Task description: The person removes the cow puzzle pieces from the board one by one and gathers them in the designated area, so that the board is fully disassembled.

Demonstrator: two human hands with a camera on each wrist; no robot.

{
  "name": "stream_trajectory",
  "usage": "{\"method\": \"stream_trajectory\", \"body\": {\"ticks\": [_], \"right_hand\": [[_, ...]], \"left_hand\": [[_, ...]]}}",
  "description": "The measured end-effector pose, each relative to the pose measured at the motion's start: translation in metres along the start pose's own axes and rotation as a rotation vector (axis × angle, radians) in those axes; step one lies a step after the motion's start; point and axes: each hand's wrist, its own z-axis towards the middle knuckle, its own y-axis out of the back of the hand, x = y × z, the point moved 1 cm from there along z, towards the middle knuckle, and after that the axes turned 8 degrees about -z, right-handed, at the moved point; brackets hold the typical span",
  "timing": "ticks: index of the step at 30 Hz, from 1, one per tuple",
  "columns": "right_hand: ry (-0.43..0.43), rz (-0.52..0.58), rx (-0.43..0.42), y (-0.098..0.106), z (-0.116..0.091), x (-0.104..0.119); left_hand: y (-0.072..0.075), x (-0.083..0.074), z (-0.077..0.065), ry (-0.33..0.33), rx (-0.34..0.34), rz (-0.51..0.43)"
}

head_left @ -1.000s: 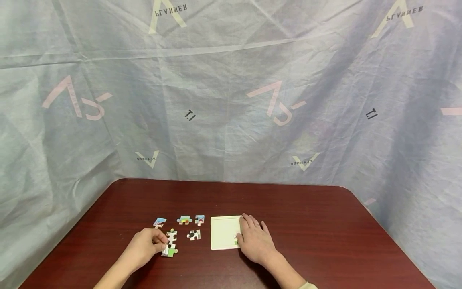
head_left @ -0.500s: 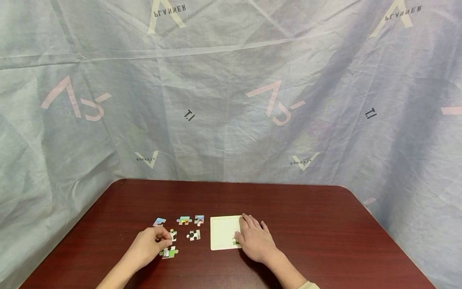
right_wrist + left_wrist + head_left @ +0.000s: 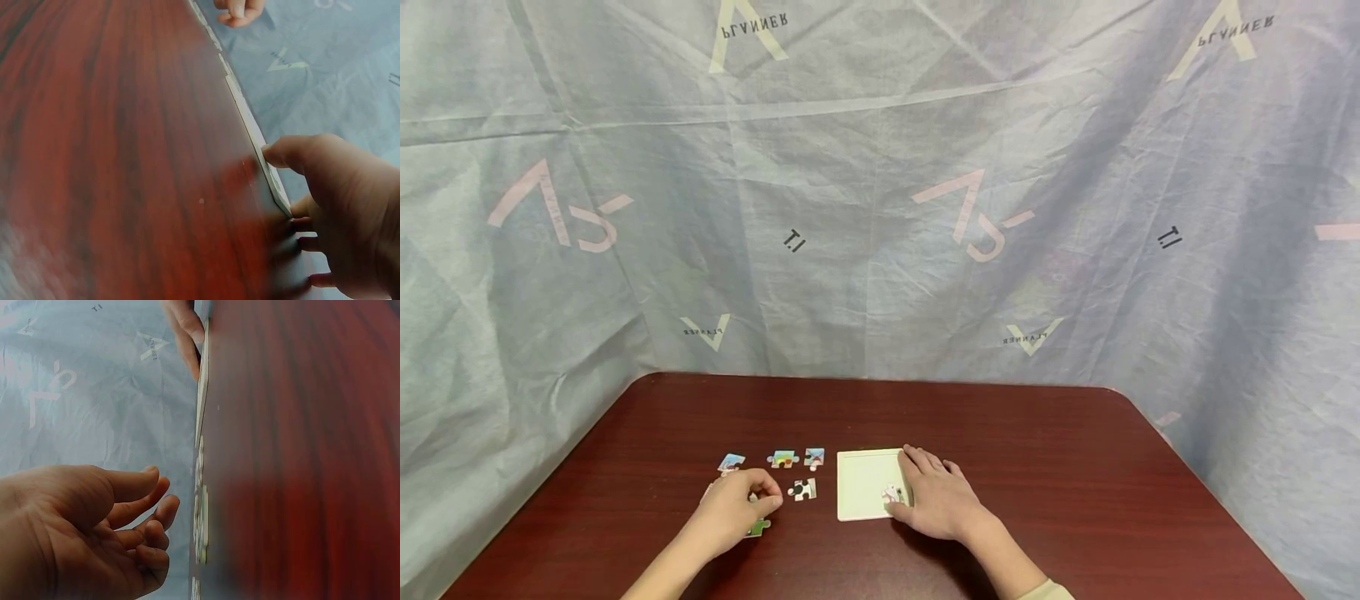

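Note:
My left hand (image 3: 739, 510) hovers over loose jigsaw pieces at the left of the table, fingers loosely bent. A gap shows between thumb and fingertips in the left wrist view, with nothing held there. Under it, a green-edged jigsaw piece (image 3: 760, 527) is partly covered. Just right of its fingertips lies a black-and-white jigsaw piece (image 3: 803, 489). My right hand (image 3: 942, 498) rests along the right edge of a pale square puzzle tray (image 3: 859, 483), fingers mostly straight. Its thumb touches the tray beside a jigsaw piece (image 3: 891, 492) lying inside near the lower right corner.
Behind the left hand lie a blue jigsaw piece (image 3: 732, 462), a colourful jigsaw piece (image 3: 783, 459) and another jigsaw piece (image 3: 814, 457) close to the tray. All rest on a dark red wooden table (image 3: 1037, 450). A grey printed cloth (image 3: 865, 275) hangs behind it.
My left hand has shifted right across the loose pieces, covering more of them. The right thumb has slid toward the tray's near edge, so more of the piece inside shows. The tray stays put.

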Motion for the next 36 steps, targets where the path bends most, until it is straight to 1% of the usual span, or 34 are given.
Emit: {"method": "stream_trajectory", "body": {"ticks": [4,8,10,14,17,20,26,30,33,36], "right_hand": [[0.004,0.003,-0.014,-0.004,0.001,-0.002],[-0.009,0.008,-0.030,-0.009,0.002,-0.003],[-0.015,0.010,-0.031,-0.009,0.002,-0.002],[-0.018,0.013,-0.030,-0.007,0.000,0.000],[-0.018,0.007,-0.025,-0.006,0.000,0.002],[-0.017,0.001,-0.024,-0.005,0.001,0.003],[-0.012,-0.012,-0.036,-0.005,0.001,0.003],[-0.014,-0.015,-0.039,-0.005,0.001,0.003],[-0.015,-0.010,-0.033,-0.004,0.000,0.003],[-0.016,-0.009,-0.026,-0.001,0.000,0.003]], "left_hand": [[-0.012,-0.010,0.004,-0.068,0.007,0.005],[-0.028,-0.021,0.013,-0.136,0.015,0.009],[-0.037,-0.026,0.018,-0.169,0.035,-0.008],[-0.053,-0.034,0.027,-0.202,0.088,-0.051],[-0.063,-0.039,0.033,-0.198,0.122,-0.084],[-0.071,-0.042,0.038,-0.192,0.139,-0.104],[-0.085,-0.050,0.044,-0.187,0.160,-0.106],[-0.094,-0.054,0.048,-0.187,0.145,-0.067],[-0.100,-0.056,0.051,-0.163,0.130,-0.015],[-0.104,-0.058,0.052,-0.128,0.131,0.022]]}}
